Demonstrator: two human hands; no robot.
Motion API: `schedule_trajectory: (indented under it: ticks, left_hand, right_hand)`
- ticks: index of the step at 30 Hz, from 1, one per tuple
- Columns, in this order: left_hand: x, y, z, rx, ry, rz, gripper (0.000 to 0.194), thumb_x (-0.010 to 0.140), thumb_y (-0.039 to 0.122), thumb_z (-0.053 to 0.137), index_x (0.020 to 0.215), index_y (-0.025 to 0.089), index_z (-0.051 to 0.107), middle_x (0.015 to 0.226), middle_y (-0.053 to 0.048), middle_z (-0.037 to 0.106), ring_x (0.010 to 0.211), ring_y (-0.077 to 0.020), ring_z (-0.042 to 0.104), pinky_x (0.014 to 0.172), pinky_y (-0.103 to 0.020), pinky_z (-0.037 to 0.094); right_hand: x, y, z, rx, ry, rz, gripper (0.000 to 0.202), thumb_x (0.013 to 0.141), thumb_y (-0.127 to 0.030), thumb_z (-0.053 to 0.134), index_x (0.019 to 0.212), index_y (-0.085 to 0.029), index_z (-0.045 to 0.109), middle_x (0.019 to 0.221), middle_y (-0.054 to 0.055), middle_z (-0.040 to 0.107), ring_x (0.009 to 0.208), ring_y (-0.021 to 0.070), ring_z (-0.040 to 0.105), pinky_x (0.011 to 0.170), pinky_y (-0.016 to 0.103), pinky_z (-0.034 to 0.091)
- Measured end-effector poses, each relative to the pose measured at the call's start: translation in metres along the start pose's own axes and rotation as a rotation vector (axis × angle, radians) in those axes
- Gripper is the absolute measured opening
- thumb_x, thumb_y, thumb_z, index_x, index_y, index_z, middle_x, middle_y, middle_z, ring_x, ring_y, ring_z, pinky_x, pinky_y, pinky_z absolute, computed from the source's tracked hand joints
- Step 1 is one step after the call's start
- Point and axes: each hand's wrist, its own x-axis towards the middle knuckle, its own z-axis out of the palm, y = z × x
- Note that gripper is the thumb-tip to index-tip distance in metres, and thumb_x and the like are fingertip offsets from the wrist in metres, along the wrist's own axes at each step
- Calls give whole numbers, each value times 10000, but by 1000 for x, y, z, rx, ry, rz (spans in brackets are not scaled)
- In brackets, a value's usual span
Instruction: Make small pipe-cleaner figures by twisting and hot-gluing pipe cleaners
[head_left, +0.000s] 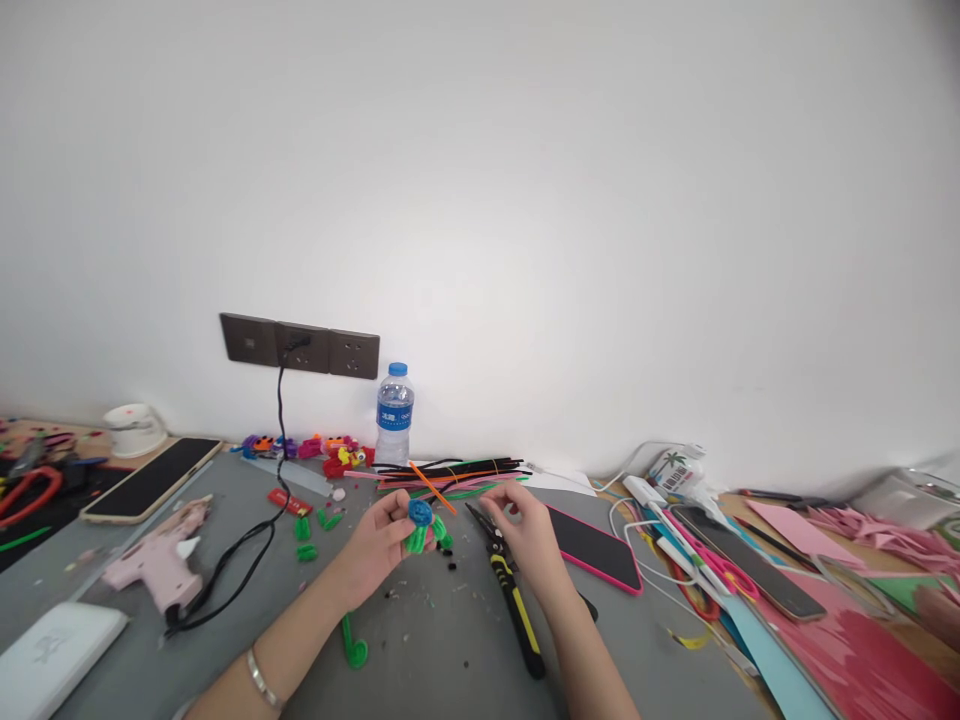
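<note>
My left hand (pixel 384 540) is closed, pinching a small blue and green pipe-cleaner figure (pixel 421 515) between thumb and fingers. To its right, my right hand (pixel 523 530) has its thumb and fingers drawn together above the mat; whatever is between the fingertips is too small to make out. Beneath and beside this hand lie black and yellow pliers (pixel 514 610), their jaws pointing away from me. Small green pipe-cleaner pieces (pixel 306 552) are scattered left of the figure. A green curled pipe cleaner (pixel 354 642) rests below my left forearm.
Pipe cleaners (pixel 457 472) lie in a bundle by the wall, near a water bottle (pixel 394 415). Left are a pink glue gun (pixel 157 565) with a black cord and a phone (pixel 150 482). Right are a pink-edged phone (pixel 592 547), a power strip (pixel 679 535), and another person's hand (pixel 937 612).
</note>
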Motion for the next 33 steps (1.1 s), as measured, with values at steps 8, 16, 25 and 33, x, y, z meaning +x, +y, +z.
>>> schedule_trajectory:
  ticks: [8,16,25,33]
  left_hand:
    - [-2,5,6,26,61,6,266,700,210,775,664,187,512,651,27,570,636,-143,574,694,-326,476]
    - [-2,2,6,41,46,-16,271,706,239,777,683,190,512,663,29,551,636,-131,538,697,-319,465]
    - [-2,6,11,219,114,4,360,639,337,805,657,199,472,612,64,437,566,-96,379,564,-229,348]
    - [2,-3,3,634,164,92,293,657,350,743,642,206,488,616,56,405,582,-120,377,543,-224,304]
  right_hand:
    - [-5,11,8,-185,-42,-5,344,855,-459,547,599,-230,568,609,21,537,582,195,468,565,298,365]
    - [-12,-16,20,301,-339,97,332,906,-486,482,1035,-222,637,829,39,654,760,200,601,708,310,478]
    - [-13,-24,33,564,-431,153,300,846,-481,598,991,-218,608,850,24,633,727,163,588,702,295,495]
    - [-2,-8,10,551,-112,185,336,779,-499,671,921,-208,582,879,54,637,795,196,600,712,307,492]
